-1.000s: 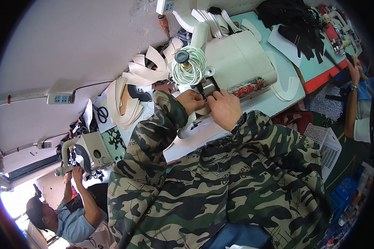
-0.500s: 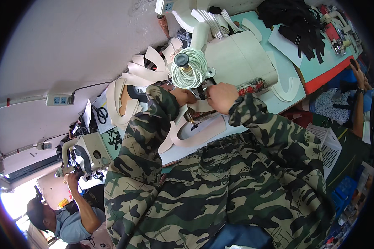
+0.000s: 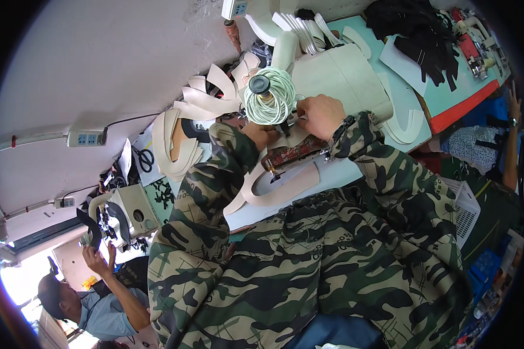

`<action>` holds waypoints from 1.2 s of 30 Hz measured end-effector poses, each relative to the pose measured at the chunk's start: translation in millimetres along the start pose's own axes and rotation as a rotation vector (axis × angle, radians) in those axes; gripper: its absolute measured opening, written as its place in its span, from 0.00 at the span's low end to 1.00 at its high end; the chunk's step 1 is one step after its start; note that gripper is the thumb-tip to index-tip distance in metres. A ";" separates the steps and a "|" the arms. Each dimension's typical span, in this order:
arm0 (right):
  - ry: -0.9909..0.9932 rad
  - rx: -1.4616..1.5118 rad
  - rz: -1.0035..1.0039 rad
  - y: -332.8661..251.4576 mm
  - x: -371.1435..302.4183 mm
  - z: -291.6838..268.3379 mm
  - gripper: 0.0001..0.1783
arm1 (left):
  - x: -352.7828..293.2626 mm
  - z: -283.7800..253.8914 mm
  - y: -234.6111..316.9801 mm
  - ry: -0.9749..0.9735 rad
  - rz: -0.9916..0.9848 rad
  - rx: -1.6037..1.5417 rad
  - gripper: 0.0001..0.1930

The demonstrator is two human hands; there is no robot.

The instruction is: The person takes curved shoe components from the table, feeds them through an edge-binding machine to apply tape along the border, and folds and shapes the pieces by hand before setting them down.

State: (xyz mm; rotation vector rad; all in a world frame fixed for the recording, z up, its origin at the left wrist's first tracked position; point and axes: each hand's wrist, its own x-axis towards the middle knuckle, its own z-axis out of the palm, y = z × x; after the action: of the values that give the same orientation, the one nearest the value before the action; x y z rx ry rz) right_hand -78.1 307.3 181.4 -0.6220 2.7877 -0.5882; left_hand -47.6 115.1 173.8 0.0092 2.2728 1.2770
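Grip: the left hand (image 3: pixel 261 135) and right hand (image 3: pixel 321 116) work close together at the sewing machine (image 3: pixel 337 78); whether either pinches anything cannot be told, their fingertips being partly hidden.
Left arm: the sleeve (image 3: pixel 206 180) rises from 7 o'clock and bends at the wrist, so the hand points toward 3 o'clock, palm out of sight.
Right arm: reaches in from 4 o'clock; the hand points toward 10 o'clock, back uppermost, knuckles bent and fingers curled.
Pale piece: the pale piece (image 3: pixel 295 138) lies between the hands, below the coiled cord (image 3: pixel 268 96); its visible part runs roughly from 8 to 2 o'clock, both ends hidden.
Curved band: at 6 o'clock from the hands, the curved band (image 3: pixel 297 187) lies on the table (image 3: pixel 256 216); its near arm slants from 8 to 2 o'clock, the bend toward 8.
Stacked pieces: more curved pieces (image 3: pixel 167 142) lie at 9 o'clock.
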 end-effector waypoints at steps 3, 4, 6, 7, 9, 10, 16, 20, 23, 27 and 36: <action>-0.021 0.015 0.002 -1.7 3.8 -10.5 0.10 | 4.3 5.4 -12.5 0.115 0.156 0.158 0.13; -0.015 0.028 -0.016 0.2 4.3 -10.7 0.10 | -1.2 2.9 3.7 0.027 -0.013 0.111 0.13; -0.007 0.041 -0.030 3.4 5.4 -12.0 0.10 | -0.2 2.4 9.6 -0.063 -0.179 0.068 0.13; -0.011 0.046 -0.034 2.1 5.8 -14.6 0.10 | 0.0 1.9 7.6 -0.068 -0.145 0.082 0.14; -0.013 0.050 -0.037 1.6 5.8 -21.3 0.10 | 0.3 5.7 5.7 -0.074 -0.107 0.098 0.14; 0.010 0.040 -0.041 1.6 6.5 -23.8 0.10 | -3.1 12.5 11.4 0.019 -0.053 0.220 0.14; 0.026 0.015 -0.071 -0.3 12.6 -31.0 0.11 | 6.2 22.8 -22.1 0.157 0.156 0.360 0.11; 0.066 0.002 -0.073 0.2 12.5 -39.5 0.12 | 8.8 32.2 -24.4 0.057 0.184 0.545 0.12; 0.039 -0.016 -0.220 1.2 -10.6 -55.0 0.12 | -6.6 45.1 -16.5 0.084 0.121 0.476 0.12; -0.529 0.490 -0.376 15.0 -61.7 -73.9 0.15 | -50.7 57.6 -6.0 0.405 0.304 0.547 0.09; -0.216 0.990 -0.099 19.6 -93.9 -26.3 0.16 | -39.0 66.3 49.6 0.585 0.655 0.028 0.07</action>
State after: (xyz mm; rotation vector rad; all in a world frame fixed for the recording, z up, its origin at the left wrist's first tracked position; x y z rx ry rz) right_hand -9.9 374.4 208.7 -0.5282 1.9039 -1.6257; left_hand 3.6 185.2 203.0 0.4857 2.9259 1.7433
